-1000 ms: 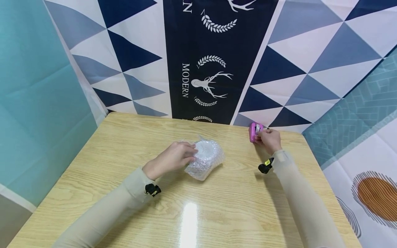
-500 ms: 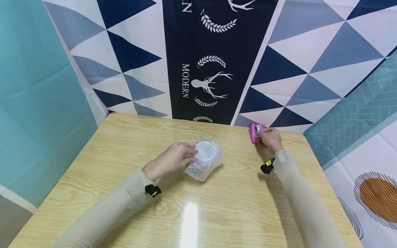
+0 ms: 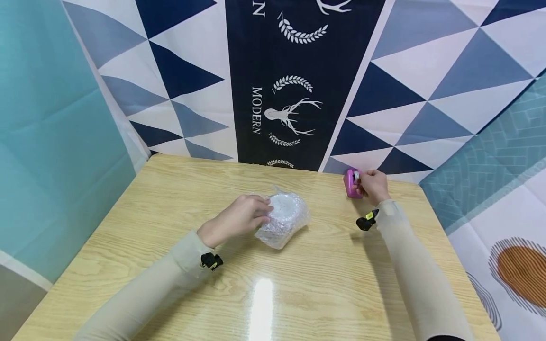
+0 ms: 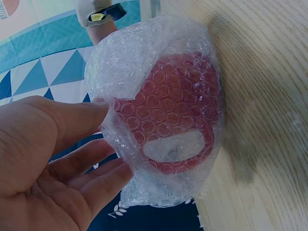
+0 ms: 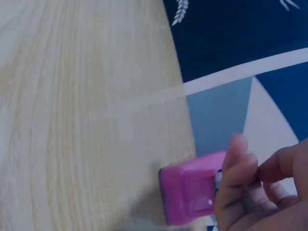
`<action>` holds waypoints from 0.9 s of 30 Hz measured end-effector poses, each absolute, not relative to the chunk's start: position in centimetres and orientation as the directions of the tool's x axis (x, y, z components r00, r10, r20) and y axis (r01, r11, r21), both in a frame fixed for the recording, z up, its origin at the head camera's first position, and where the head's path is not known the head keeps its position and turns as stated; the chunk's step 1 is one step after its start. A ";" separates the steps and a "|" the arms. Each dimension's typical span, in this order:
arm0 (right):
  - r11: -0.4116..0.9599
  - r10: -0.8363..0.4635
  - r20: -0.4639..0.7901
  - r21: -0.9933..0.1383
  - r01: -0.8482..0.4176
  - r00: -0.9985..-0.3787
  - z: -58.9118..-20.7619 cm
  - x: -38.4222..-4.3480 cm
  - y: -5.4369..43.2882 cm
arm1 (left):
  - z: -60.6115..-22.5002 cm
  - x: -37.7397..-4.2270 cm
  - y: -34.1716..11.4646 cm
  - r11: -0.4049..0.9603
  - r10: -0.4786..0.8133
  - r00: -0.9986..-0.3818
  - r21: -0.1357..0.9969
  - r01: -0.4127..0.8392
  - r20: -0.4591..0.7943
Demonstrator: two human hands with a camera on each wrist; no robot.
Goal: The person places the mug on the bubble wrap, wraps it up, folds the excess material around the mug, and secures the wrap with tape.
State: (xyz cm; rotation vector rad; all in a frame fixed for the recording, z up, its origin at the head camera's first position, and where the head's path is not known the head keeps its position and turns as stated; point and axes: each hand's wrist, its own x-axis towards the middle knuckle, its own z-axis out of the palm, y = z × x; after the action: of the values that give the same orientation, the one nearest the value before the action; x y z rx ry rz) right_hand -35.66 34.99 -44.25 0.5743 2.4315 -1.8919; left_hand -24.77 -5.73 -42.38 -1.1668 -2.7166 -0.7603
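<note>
My left hand (image 3: 244,214) holds the side of a bundle in clear bubble wrap (image 3: 282,220) with thumb and fingertips. Seen from above, the bundle has a round, whitish top. The left wrist view shows a red area (image 4: 180,103) with a pale oval under the wrap. At the back right, my right hand (image 3: 373,185) is at a pink tape dispenser (image 3: 350,183). Its curled fingers are along the dispenser's right side, beside the white roll (image 3: 356,177), with thumb and index finger pinched together. Whether a strip of tape is between them, I cannot tell.
Both hands work over a wood-grain table (image 3: 204,303). Behind its far edge hangs a patterned cloth (image 3: 194,90) with triangles and a deer print, close behind the dispenser. A teal sheet (image 3: 59,132) stands at the left side. Black cameras are strapped to both wrists.
My right thumb and index finger have risen slightly at the dispenser's roll, and the hand has turned a little. My left hand and the wrapped bundle stay put.
</note>
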 end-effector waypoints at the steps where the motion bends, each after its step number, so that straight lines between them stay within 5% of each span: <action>1: 0.195 0.296 -0.225 -0.937 0.289 -0.928 -44.1 -35.6 34.9 | -42.4 -24.7 -5.7 0.586 0.656 -0.706 0.409 0.700 0.269; 17: 0.066 0.532 -0.207 -0.957 0.283 -0.821 -46.8 -33.7 33.9 | -42.5 -24.7 -5.8 0.582 0.653 -0.704 0.408 0.703 0.280; 27: -0.031 0.613 -0.121 -0.991 0.128 -0.781 -48.8 -33.5 34.5 | -42.4 -24.6 -5.8 0.577 0.656 -0.699 0.407 0.708 0.284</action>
State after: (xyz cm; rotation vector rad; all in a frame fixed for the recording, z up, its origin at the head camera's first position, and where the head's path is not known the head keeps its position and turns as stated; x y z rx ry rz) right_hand -33.52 34.48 -48.76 0.9845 2.3965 -2.3664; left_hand -24.62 -5.77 -42.41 -1.1709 -2.6980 -0.7657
